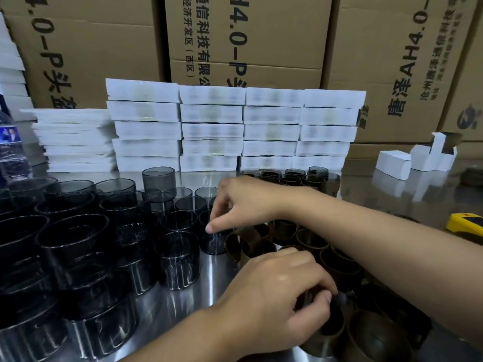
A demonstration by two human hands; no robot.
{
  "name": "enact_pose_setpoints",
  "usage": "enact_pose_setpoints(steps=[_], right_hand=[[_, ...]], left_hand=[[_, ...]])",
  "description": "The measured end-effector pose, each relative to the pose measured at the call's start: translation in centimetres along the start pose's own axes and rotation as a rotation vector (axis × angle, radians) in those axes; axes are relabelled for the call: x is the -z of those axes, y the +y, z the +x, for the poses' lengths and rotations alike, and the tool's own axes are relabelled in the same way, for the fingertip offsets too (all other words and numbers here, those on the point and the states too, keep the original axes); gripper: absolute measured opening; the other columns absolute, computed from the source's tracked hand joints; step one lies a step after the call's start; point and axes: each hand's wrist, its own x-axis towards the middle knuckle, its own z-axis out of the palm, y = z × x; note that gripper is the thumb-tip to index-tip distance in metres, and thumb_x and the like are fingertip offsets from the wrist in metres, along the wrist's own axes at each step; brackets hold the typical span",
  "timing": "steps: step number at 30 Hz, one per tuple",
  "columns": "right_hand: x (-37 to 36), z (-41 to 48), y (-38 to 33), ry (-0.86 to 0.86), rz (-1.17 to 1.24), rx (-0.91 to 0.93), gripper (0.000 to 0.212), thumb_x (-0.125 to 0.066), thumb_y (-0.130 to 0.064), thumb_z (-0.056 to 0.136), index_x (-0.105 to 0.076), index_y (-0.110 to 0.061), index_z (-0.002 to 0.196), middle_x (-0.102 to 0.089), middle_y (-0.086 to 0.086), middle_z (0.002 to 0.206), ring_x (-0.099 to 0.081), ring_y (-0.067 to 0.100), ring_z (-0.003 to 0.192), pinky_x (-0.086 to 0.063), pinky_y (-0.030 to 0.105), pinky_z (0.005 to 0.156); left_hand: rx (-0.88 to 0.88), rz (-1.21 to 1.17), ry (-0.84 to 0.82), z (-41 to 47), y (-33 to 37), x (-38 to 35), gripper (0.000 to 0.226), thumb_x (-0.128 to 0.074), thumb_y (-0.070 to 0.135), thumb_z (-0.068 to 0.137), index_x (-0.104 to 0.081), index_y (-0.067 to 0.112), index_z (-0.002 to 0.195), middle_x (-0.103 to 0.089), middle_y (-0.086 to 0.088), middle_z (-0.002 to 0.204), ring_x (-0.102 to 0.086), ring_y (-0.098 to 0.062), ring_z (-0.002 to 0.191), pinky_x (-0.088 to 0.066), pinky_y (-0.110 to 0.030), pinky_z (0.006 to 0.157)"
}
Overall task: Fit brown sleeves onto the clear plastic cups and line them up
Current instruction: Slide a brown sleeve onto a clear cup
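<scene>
The cup (213,241) stands at the row's end, at 9 o'clock from the sleeves (234,248). The right hand (235,202) curls down over its rim; I cannot tell whether that grip pinches it. The left hand (277,291), at 5 o'clock, grips a sleeve (338,299). The step looks like lining up; next, a bare cup must enter this sleeve squarely.

Glossy clear smoky plastic cups (177,257) stand on a polished metal counter (209,278) (mirror-bright); brown sleeves (337,262) look matt; far cardboard boxes (86,48) are dull.
</scene>
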Motion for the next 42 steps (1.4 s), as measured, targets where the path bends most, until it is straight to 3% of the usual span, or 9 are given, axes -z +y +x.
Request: enact_pose_setpoints(steps=[5, 11, 15, 20, 23, 28, 32, 36, 42], right_hand=[[-2.0, 0.1, -1.0, -0.035, -0.225, -0.006, 0.020, -0.062, -0.031, 0.087, -0.071, -0.014, 0.089, -0.061, 0.004, 0.100, -0.058, 0.022, 0.091, -0.049, 0.031, 0.079], [-1.7, -0.3, -0.5, 0.058, -0.259, 0.006, 0.018, -0.059, -0.028, 0.090, -0.071, -0.018, 0.100, -0.057, 0.003, 0.112, -0.056, 0.023, 0.101, -0.046, 0.032, 0.081], [0.8, -2.1, 0.3, 0.252, -0.088, -0.055, 0.018, -0.061, -0.030, 0.090, -0.070, -0.017, 0.100, -0.053, -0.004, 0.101, -0.055, 0.016, 0.095, -0.044, 0.030, 0.084], [2.8, -5.6, 2.1, 0.476, 0.368, -0.211, 0.011, -0.057, -0.024, 0.093, -0.058, -0.023, 0.083, -0.055, -0.013, 0.072, -0.050, -0.008, 0.053, -0.034, 0.006, 0.050], [2.7, -7.6, 3.2, 0.484, 0.810, -0.237, 0.014, -0.048, -0.010, 0.097, -0.054, -0.015, 0.085, -0.060, -0.001, 0.080, -0.061, 0.003, 0.064, -0.050, 0.018, 0.064], [1.8, -10.0, 4.8, 0.473, 1.244, -0.147, 0.015, -0.042, -0.002, 0.094, -0.057, 0.000, 0.093, -0.067, 0.014, 0.091, -0.064, 0.023, 0.082, -0.055, 0.027, 0.072], [1.3, -10.7, 5.3, 0.391, 1.361, -0.109, 0.016, -0.050, -0.012, 0.078, -0.059, 0.000, 0.085, -0.069, 0.013, 0.081, -0.066, 0.020, 0.072, -0.057, 0.029, 0.069], [0.5, -10.9, 4.9, 0.242, 1.464, -0.046, 0.013, -0.056, -0.009, 0.077, -0.058, 0.000, 0.087, -0.065, 0.016, 0.086, -0.062, 0.024, 0.076, -0.056, 0.030, 0.069], [-0.2, -11.1, 4.1, 0.176, 1.318, -0.071, 0.014, -0.057, -0.014, 0.088, -0.060, -0.007, 0.100, -0.069, 0.006, 0.088, -0.065, 0.014, 0.072, -0.054, 0.026, 0.070]], left_hand=[[-0.003, 0.002, 0.013, 0.0, -0.2, -0.2, 0.015, -0.060, 0.020, 0.083, -0.073, 0.012, 0.087, -0.067, 0.001, 0.082, -0.061, -0.015, 0.081, -0.051, -0.031, 0.073], [-0.022, 0.022, 0.054, 0.1, -0.4, 0.0, 0.014, -0.060, 0.020, 0.083, -0.072, 0.012, 0.084, -0.067, 0.002, 0.080, -0.061, -0.016, 0.077, -0.050, -0.030, 0.069], [0.079, -0.016, 0.166, 0.2, -0.5, 0.0, 0.019, -0.056, 0.023, 0.083, -0.072, 0.013, 0.083, -0.064, 0.004, 0.077, -0.058, -0.014, 0.075, -0.049, -0.031, 0.068], [0.283, -0.091, 0.388, 0.8, -0.8, 0.7, 0.020, -0.053, 0.030, 0.080, -0.069, 0.019, 0.080, -0.058, 0.014, 0.077, -0.056, -0.003, 0.074, -0.043, -0.020, 0.067], [0.414, -0.139, 0.418, 0.9, -1.0, 0.8, 0.012, -0.056, 0.037, 0.076, -0.061, 0.035, 0.087, -0.057, 0.019, 0.090, -0.058, -0.008, 0.080, -0.045, -0.020, 0.068], [0.658, -0.339, 0.531, 0.9, -1.9, 0.6, 0.042, -0.065, 0.053, 0.059, -0.042, 0.052, 0.094, -0.048, 0.032, 0.104, -0.061, -0.003, 0.091, -0.049, -0.024, 0.077], [0.681, -0.525, 0.606, 1.3, -2.7, 0.5, 0.060, -0.075, 0.049, 0.050, -0.047, 0.040, 0.103, -0.055, 0.016, 0.113, -0.058, 0.008, 0.103, -0.048, -0.011, 0.079], [0.635, -0.767, 0.459, 1.1, -3.1, 0.3, 0.083, -0.077, 0.041, 0.054, -0.048, 0.026, 0.129, -0.066, 0.008, 0.119, -0.063, -0.008, 0.112, -0.052, -0.033, 0.091], [0.553, -0.845, 0.409, 0.9, -3.1, 0.0, 0.063, -0.080, 0.030, 0.057, -0.060, 0.031, 0.117, -0.072, -0.002, 0.110, -0.069, -0.018, 0.102, -0.056, -0.031, 0.083]])
